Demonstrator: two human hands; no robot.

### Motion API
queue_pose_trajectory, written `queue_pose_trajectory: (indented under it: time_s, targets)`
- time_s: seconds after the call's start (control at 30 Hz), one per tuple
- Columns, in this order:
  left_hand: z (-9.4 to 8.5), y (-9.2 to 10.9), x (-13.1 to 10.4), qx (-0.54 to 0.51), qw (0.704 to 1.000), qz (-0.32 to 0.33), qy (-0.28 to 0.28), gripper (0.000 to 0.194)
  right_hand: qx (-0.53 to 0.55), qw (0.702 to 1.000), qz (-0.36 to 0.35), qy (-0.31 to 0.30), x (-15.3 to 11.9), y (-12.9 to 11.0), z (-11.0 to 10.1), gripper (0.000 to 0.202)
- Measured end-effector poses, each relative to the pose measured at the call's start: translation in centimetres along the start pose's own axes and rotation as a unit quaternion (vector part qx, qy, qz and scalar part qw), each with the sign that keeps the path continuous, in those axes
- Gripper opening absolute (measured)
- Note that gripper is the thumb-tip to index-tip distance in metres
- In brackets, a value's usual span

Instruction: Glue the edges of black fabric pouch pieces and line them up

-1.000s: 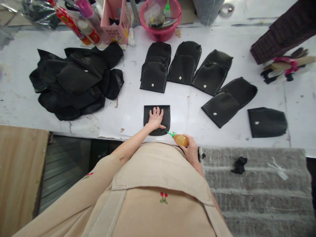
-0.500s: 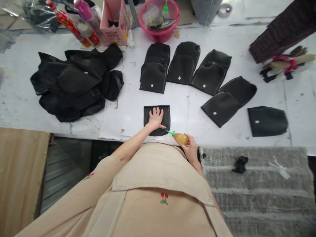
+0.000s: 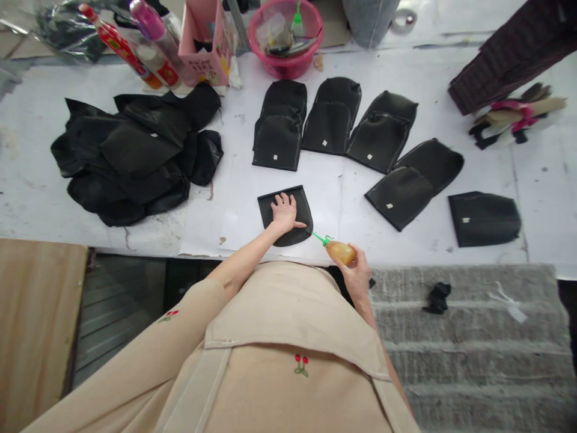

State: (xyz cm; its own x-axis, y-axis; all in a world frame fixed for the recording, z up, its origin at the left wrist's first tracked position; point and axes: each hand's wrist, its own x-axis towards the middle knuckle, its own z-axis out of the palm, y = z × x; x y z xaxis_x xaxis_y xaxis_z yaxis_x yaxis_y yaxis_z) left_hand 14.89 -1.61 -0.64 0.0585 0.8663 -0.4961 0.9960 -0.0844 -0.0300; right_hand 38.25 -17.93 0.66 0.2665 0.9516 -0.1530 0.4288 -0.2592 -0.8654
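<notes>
Under my left hand (image 3: 285, 213) lies a black leather-like piece (image 3: 295, 237) with a straight top edge and a rounded bottom. The hand presses flat on it, fingers spread. My right hand (image 3: 356, 270) is wrapped round a squeeze bottle (image 3: 341, 252) of amber liquid with a thin green nozzle (image 3: 319, 238). The nozzle's tip is at the right curved edge of the piece; whether it touches cannot be made out. Beyond my hands, several similar black pieces (image 3: 282, 141) lie in a fanned row, each with a small pale tag.
A heap of black pieces (image 3: 135, 150) lies at the left of the white-covered table (image 3: 225, 228). Behind stand bottles (image 3: 117, 45), a pink box (image 3: 205, 66) and a pink basin (image 3: 288, 67). At right are a dark fabric roll (image 3: 491, 66) and grey cloth (image 3: 473, 349).
The black piece has turned counterclockwise under my left hand. My right hand and the bottle have shifted slightly right, with the nozzle further up the curved edge.
</notes>
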Motion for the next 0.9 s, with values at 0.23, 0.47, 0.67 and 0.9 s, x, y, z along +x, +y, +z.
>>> queue_pose_trajectory:
  time_s: [0.23, 0.47, 0.67, 0.9]
  targets:
    - [0.3, 0.0, 0.1, 0.006, 1.0, -0.002, -0.005, 0.124, -0.017, 0.999, -0.041, -0.018, -0.1, -0.5, 2.0, 0.057]
    - [0.1, 0.1, -0.1, 0.006, 1.0, -0.001, -0.007, 0.123, -0.055, 0.995, -0.079, -0.009, -0.8, 0.2, 1.9, 0.051]
    - [-0.2, 0.3, -0.2, 0.012, 1.0, -0.004, 0.003, 0.123, -0.048, 0.995, -0.083, -0.005, -0.6, 0.2, 2.2, 0.05]
    - [-0.1, -0.5, -0.1, 0.019, 1.0, 0.016, 0.0, 0.121, -0.053, 0.996, -0.073, 0.027, 0.3, -0.1, 2.2, 0.049]
